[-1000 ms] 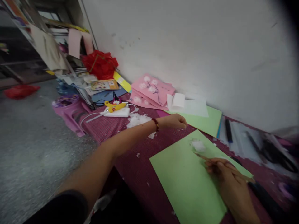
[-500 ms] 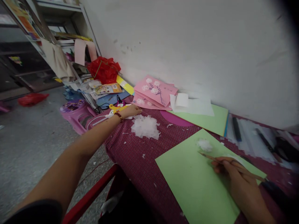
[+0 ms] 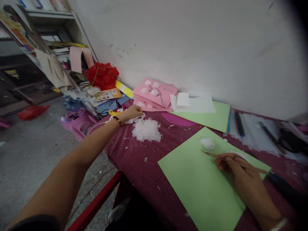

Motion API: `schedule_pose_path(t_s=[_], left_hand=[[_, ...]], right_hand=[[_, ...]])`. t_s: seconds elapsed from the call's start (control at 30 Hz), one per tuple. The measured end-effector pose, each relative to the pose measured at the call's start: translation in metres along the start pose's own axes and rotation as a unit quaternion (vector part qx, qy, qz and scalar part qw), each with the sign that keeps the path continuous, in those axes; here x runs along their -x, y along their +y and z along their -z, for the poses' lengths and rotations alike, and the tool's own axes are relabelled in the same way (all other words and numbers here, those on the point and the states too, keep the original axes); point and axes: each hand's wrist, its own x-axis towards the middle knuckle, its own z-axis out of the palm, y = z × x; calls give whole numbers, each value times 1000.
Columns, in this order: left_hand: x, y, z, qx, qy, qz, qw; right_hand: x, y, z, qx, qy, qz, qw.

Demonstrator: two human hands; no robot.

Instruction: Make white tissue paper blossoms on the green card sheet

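Observation:
My right hand point(image 3: 237, 170) holds a slim wooden pencil point(image 3: 222, 158) over a light green sheet of paper point(image 3: 199, 183). The pencil's pointed end is close to a small fluffy white paper tuft point(image 3: 207, 143) on that sheet. To the left, my left hand point(image 3: 134, 113) is closed, its fingertips pressed together at the far edge of a pile of white paper pieces point(image 3: 147, 130). White paper shows under and beside this hand, but what its fingers pinch, if anything, is hidden.
Pink cards point(image 3: 154, 91) with white blossoms lean at the wall. Beside them white tissue point(image 3: 199, 104) lies on green sheets point(image 3: 218, 115). Clear strips point(image 3: 252, 131), a black pen point(image 3: 239, 123) and dark scissors point(image 3: 287, 139) lie right. A pink stool point(image 3: 78, 123) stands left.
My left hand has drawn its fingers in tighter at the pile's far edge. My right hand keeps the pencil beside the tuft. The whole view has shifted slightly.

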Motion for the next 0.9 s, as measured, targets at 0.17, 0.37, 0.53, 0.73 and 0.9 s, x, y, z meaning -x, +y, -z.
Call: schedule_pose_path(t_s=[0.17, 0.37, 0.53, 0.73, 0.9], left_hand=[[25, 64, -23, 142, -88, -70, 983], [29, 137, -88, 184, -291, -163, 924], [5, 163, -140, 177, -323, -231, 900], [-4, 167, -165, 178, -276, -225, 917], [-6, 159, -180, 200, -301, -201, 910]], right_hand=[[2, 3, -2, -117, 22, 9, 993], [-2, -3, 0, -110, 47, 29, 992], [-3, -7, -2, -70, 36, 17, 997], [-6, -8, -3, -53, 57, 6, 997], [-6, -8, -4, -58, 60, 1, 997]])
